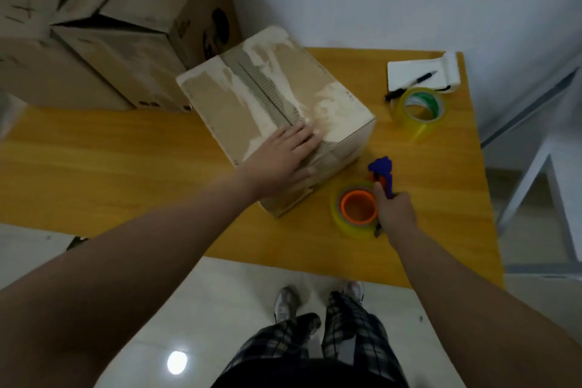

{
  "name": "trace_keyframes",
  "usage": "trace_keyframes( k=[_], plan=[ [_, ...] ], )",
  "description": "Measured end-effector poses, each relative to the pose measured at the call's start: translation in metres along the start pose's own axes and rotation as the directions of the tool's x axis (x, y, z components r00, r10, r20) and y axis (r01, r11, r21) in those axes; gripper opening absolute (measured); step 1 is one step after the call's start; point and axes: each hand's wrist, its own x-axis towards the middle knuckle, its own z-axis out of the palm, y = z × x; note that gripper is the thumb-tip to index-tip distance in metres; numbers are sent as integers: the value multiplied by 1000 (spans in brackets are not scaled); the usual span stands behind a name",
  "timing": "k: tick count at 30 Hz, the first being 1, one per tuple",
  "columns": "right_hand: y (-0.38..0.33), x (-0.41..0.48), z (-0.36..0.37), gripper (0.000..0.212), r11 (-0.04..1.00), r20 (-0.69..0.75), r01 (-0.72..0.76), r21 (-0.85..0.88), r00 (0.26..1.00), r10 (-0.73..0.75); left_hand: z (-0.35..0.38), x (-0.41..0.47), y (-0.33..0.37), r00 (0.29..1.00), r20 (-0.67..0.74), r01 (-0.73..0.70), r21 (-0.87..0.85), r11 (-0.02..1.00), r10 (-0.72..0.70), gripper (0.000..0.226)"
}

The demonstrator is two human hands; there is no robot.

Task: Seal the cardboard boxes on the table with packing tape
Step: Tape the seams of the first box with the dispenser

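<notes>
Left hand (283, 161) lies flat, fingers together, on the near edge of the closed cardboard box (277, 104) at mid-table (126, 167), while right hand (395, 209) curls its fingers around the purple tape dispenser (362, 201) just beside it.

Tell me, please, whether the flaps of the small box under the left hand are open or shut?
Shut: the small box has both top flaps lying flat, meeting along the centre seam, with the left hand pressing on them.

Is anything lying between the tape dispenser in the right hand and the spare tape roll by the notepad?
Nothing: in the head view, only bare table separates the tape dispenser from the spare tape roll.
</notes>
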Motion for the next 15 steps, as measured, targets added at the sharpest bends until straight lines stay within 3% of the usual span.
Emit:
trace_keyframes(
  k=[2, 4, 6, 9, 11, 15],
  plan=[
    [-8, -9, 5, 47, 970, -223, 178, -167, 951, -213, 1, -5, -2, 999, 1, -37, -19, 999, 37, 67],
    [-21, -25, 6, 34, 856, -254, 516, 41, 834, -491, 1, -8, -3, 997, 5, -72, -36, 997, 72, 68],
    [-33, -47, 8, 40, 714, -175, 641, 281, 766, -619, 2, -10, -3, 996, 9, -93, -24, 995, 94, 68],
    [-44, -67, 9, 45, 719, 113, 450, 530, 802, -586, 2, -12, -3, 994, 24, -102, -13, 995, 103, 69],
    [-46, -70, 6, 45, 777, 264, 323, 541, 811, -522, 0, -13, -3, 995, 24, -99, -31, 995, 100, 68],
    [-44, -76, 0, 20, 818, 288, 283, 500, 837, -466, -2, -14, -2, 994, 38, -98, -18, 995, 98, 68]
  ],
)
